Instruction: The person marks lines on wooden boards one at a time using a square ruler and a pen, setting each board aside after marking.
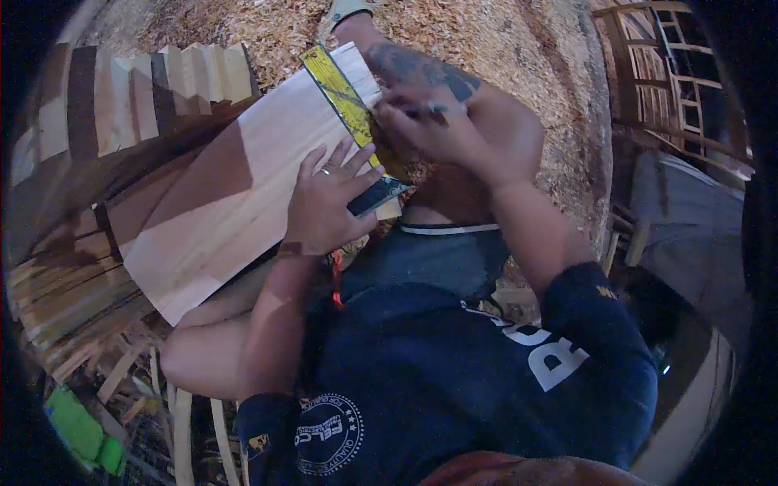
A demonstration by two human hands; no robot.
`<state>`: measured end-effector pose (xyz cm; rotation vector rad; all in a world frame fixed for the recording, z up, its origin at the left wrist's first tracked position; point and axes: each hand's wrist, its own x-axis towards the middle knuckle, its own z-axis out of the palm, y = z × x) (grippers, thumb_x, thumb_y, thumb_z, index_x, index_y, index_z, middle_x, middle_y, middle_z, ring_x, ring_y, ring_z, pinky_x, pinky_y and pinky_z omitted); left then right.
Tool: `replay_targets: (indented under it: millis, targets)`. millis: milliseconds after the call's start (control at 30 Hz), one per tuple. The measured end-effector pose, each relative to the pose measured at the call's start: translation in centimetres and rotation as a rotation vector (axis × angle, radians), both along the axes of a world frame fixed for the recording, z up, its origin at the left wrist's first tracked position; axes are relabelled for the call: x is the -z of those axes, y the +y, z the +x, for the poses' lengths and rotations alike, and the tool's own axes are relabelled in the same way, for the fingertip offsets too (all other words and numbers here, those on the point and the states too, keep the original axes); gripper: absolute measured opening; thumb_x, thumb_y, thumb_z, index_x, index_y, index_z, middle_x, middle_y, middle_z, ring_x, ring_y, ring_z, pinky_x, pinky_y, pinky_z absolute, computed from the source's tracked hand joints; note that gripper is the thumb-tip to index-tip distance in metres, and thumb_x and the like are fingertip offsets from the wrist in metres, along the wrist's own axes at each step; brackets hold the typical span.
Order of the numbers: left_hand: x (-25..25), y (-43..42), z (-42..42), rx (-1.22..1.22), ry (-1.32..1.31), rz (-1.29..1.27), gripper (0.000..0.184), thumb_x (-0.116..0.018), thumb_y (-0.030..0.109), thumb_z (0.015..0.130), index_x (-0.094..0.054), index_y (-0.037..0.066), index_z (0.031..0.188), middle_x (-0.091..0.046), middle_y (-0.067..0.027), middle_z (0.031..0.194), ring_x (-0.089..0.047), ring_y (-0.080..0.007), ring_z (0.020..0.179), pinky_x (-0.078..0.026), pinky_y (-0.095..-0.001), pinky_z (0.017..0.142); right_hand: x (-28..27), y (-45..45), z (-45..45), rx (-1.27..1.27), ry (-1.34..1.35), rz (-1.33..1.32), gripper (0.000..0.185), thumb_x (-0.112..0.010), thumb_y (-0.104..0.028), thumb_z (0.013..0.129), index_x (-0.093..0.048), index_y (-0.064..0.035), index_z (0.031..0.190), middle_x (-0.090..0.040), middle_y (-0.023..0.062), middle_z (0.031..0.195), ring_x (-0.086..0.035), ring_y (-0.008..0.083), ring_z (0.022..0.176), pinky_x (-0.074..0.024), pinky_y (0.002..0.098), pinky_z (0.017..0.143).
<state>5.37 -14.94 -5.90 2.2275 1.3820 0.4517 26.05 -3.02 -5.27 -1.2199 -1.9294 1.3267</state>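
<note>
A wide, pale wooden board [243, 178] lies aslant beneath my hands. Across its right end rests a yellow ruler blade [340, 95], with a dark stock [379, 194] at its lower end, like a square. My left hand [324, 190] presses on the board and the square with fingers spread, a ring on one finger. Beside the blade's right edge, my right hand [425, 121] has its fingers closed in a pinch; what it holds is too small and blurred to name.
Stacked wooden pieces [121, 97] stand at the upper left, more planks [73, 283] below them. Wood shavings [251, 28] cover the ground. A green object [77, 425] lies lower left. Grey cloth [689, 219] and a wooden frame [664, 65] are at the right.
</note>
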Motion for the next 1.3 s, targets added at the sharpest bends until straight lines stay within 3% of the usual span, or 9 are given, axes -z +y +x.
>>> replay_targets:
  millis: [333,467,633,733,933,1033,1100,1200,1300]
  targets:
    - [-0.9,-1.5,1.2,-0.092,0.098,0.092,0.057,-0.077,0.026,0.069,-0.067,0.017,0.125,-0.062,-0.0058,0.137,-0.055,-0.0304,0.128,-0.038,-0.0456,0.111,-3.8,-3.4,4.1,0.179,-0.166,-0.068,0.027,-0.065,-0.026,0.097,-0.073,-0.0022,0.105,-0.074,0.0175,0.096,-0.072,0.0223,0.085,-0.0558,0.0359,0.077]
    - [-3.8,-5.0,1.5,-0.257,0.151,-0.117,0.054,-0.075,0.021,0.073,-0.063,0.012,0.125,-0.066,-0.0086,0.122,-0.060,-0.0322,0.109,-0.049,-0.0439,0.095,4.1,1.0,3.4,0.157,0.081,0.018,0.037,-0.065,-0.034,0.099,-0.068,-0.0002,0.114,-0.072,0.0148,0.095,-0.069,0.0211,0.085,-0.0549,0.0338,0.075]
    - [-6.7,-9.5,-1.4,-0.461,0.159,-0.224,0.049,-0.074,0.023,0.080,-0.060,0.007,0.123,-0.065,-0.0152,0.115,-0.061,-0.0359,0.103,-0.051,-0.0467,0.090,3.3,2.5,-1.8,0.117,-0.113,-0.297,0.044,-0.066,-0.039,0.099,-0.065,0.0027,0.115,-0.070,0.0088,0.086,-0.065,0.0159,0.073,-0.0523,0.0296,0.063]
    - [-6.1,-12.4,-3.0,-0.783,-0.017,-0.082,0.048,-0.073,0.028,0.085,-0.057,0.005,0.124,-0.063,-0.0197,0.115,-0.060,-0.0400,0.105,-0.049,-0.0484,0.093,5.3,2.4,-2.3,0.104,-0.099,-0.027,0.039,-0.067,-0.037,0.098,-0.063,0.0014,0.102,-0.063,0.0091,0.064,-0.058,0.0177,0.049,-0.0484,0.0323,0.052]
    - [-5.3,-11.4,-8.9,-1.348,-0.085,0.162,0.052,-0.069,0.031,0.089,-0.052,0.003,0.129,-0.061,-0.0239,0.120,-0.058,-0.0441,0.113,-0.045,-0.0520,0.097,-0.6,-1.6,0.1,0.170,-0.025,-0.399,0.039,-0.072,-0.035,0.094,-0.064,0.0008,0.109,-0.067,0.0059,0.085,-0.059,0.0109,0.072,-0.0441,0.0271,0.058]
    - [-4.9,-8.5,-13.3,-1.408,0.066,0.177,0.052,-0.068,0.032,0.090,-0.051,0.003,0.130,-0.060,-0.0242,0.124,-0.057,-0.0439,0.116,-0.045,-0.0521,0.100,-6.5,-5.8,-1.2,0.144,0.096,-0.457,0.049,-0.072,-0.033,0.095,-0.062,0.0056,0.123,-0.071,0.0164,0.110,-0.066,0.0227,0.100,-0.0511,0.0324,0.088]
    - [-4.9,-6.3,-15.8,-1.445,0.126,0.103,0.052,-0.066,0.035,0.091,-0.051,0.004,0.130,-0.059,-0.0242,0.127,-0.057,-0.0434,0.118,-0.044,-0.0518,0.102,-4.9,-6.4,0.5,0.138,0.033,-0.407,0.051,-0.072,-0.033,0.095,-0.061,0.0060,0.125,-0.070,0.0158,0.112,-0.065,0.0219,0.103,-0.0500,0.0314,0.090]
    - [-3.6,-2.9,-18.2,-1.456,0.248,-0.068,0.055,-0.063,0.042,0.092,-0.052,0.006,0.132,-0.058,-0.0220,0.133,-0.057,-0.0406,0.121,-0.045,-0.0504,0.104,-9.0,-8.0,-0.5,0.157,-0.089,-0.356,0.050,-0.071,-0.033,0.094,-0.061,0.0058,0.125,-0.070,0.0146,0.111,-0.065,0.0203,0.103,-0.0496,0.0299,0.089]
    - [-2.5,-2.0,-19.3,-1.391,0.425,-0.146,0.061,-0.064,0.049,0.091,-0.053,0.011,0.137,-0.059,-0.0169,0.134,-0.057,-0.0360,0.122,-0.045,-0.0489,0.105,-10.2,-9.5,-1.6,0.198,-0.062,-0.079,0.044,-0.073,-0.034,0.092,-0.065,0.0039,0.113,-0.070,0.0081,0.088,-0.062,0.0138,0.074,-0.0473,0.0275,0.066]
